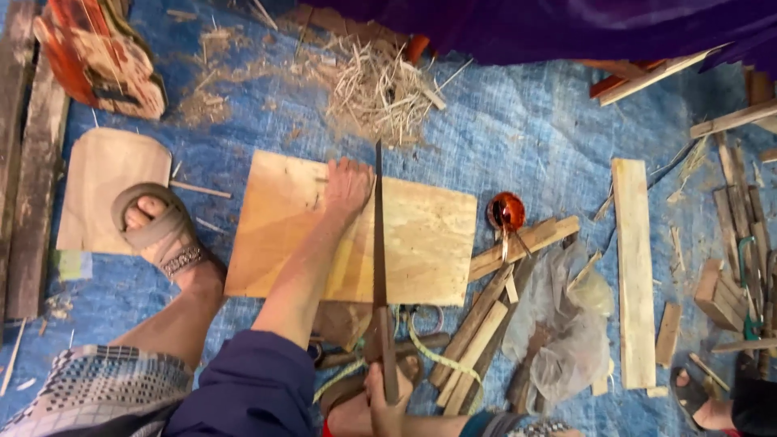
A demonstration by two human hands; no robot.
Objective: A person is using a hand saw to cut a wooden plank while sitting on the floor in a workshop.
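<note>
My left hand presses flat, fingers spread, on plywood board lying on blue tarp. Right hand closed around long blade laid across board. Step: marking/cutting line; next needs steady pressure

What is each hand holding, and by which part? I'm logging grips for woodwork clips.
The right hand grips the long blade by its handle end. The left hand presses flat on the plywood board.
</note>
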